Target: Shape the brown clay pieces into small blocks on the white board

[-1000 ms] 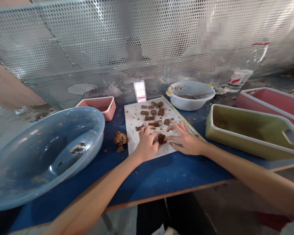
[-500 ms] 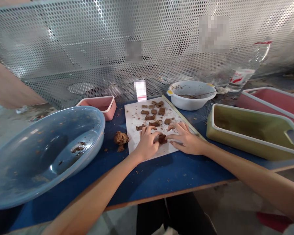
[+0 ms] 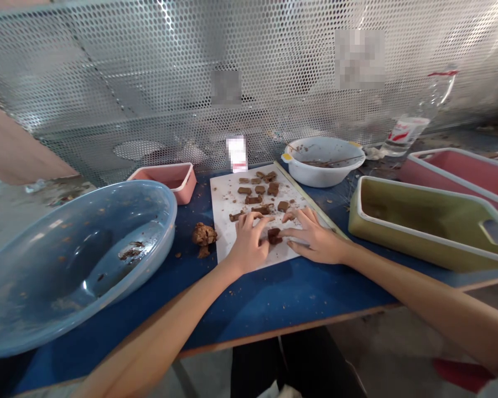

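1. Where dark trousers (image 3: pixel 311 365) showed at the bottom, the blue table (image 3: pixel 282 315) began, its near edge bare wood.
2. The left hand (image 3: pixel 249 243) and right hand (image 3: pixel 313 235) faced each other over the near part of a white sheet (image 3: pixel 221 190), fingers spread and bent.
3. Between the 2 hands, on the sheet, lay a small dark brown piece (image 3: pixel 274 236); 1 right fingertip met it and the left thumb was just beside it. Whether either hand gripped it could not be told.
4. Left of the sheet sat a cracked brown lump (image 3: pixel 204 234), then a big blue basin (image 3: pixel 157 204); an olive bin (image 3: pixel 398 240) stood to the right.
5. Farther up the sheet, other brown pieces (image 3: pixel 253 200) lay in rough rows, beside a pale strip (image 3: pixel 301 192).
6. Beyond were a small pink box (image 3: pixel 186 189), a white basin (image 3: pixel 321 177), a larger pink bin (image 3: pixel 423 176) and a clear bottle (image 3: pixel 409 132).
7. Behind rose a perforated screen (image 3: pixel 149 72).
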{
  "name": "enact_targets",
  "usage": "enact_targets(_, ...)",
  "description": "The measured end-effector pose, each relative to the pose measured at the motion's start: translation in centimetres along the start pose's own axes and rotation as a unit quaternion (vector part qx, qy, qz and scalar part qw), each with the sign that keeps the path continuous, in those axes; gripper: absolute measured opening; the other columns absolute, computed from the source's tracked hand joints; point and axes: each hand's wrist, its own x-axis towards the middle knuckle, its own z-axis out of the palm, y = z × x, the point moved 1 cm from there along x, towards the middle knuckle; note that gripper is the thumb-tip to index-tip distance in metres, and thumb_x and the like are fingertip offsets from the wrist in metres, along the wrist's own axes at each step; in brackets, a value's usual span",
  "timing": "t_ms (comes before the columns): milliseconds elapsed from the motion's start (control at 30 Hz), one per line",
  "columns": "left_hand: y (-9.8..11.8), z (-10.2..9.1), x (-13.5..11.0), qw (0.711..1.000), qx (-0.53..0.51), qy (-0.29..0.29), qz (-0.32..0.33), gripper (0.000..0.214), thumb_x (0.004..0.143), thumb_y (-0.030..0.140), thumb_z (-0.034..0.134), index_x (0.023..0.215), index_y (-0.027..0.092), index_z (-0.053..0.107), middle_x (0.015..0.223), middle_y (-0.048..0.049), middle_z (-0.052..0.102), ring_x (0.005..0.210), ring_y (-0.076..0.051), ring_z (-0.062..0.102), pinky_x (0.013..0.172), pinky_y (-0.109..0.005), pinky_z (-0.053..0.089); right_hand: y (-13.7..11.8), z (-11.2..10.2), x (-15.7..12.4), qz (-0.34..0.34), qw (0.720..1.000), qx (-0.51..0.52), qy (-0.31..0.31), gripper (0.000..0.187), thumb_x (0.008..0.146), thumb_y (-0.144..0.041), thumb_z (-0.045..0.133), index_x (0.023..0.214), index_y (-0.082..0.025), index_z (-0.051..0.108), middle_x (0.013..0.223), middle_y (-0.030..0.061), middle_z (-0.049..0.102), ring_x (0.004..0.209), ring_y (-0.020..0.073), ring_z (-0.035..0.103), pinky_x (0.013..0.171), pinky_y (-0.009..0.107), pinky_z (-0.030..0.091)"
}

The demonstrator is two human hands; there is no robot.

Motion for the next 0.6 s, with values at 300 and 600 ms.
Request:
enact_targets(300,-0.21,0.21,0.00,1.000,0.015,0.015,0.015,0.042,0.087,0.005,0.057,0.118,0.022,0.079,0.130,-0.0126,0.055,0.131,-0.034,0.046,0.117,-0.059,0.043,0.07,-0.04,-0.22,-0.021,0.999,-0.029,-0.004,0.036,0.107,-0.034,0.057,0.138,-0.035,0.075,0.142,0.0132,0.056,0.125,0.0343,0.053,0.107,0.057,0.047)
enact_targets(600,-0.21,0.14,-0.01,1.000,0.022,0.012,0.017,0.039,0.089,0.005,0.057,0.117,0.021,0.080,0.130,-0.0127,0.055,0.130,-0.034,0.046,0.118,-0.058,0.042,0.03,-0.24,0.08,0.001,1.000,-0.005,-0.019,0.031,0.109,-0.037,0.056,0.132,-0.034,0.076,0.144,0.0125,0.052,0.133,0.0350,0.050,0.113,0.060,0.047)
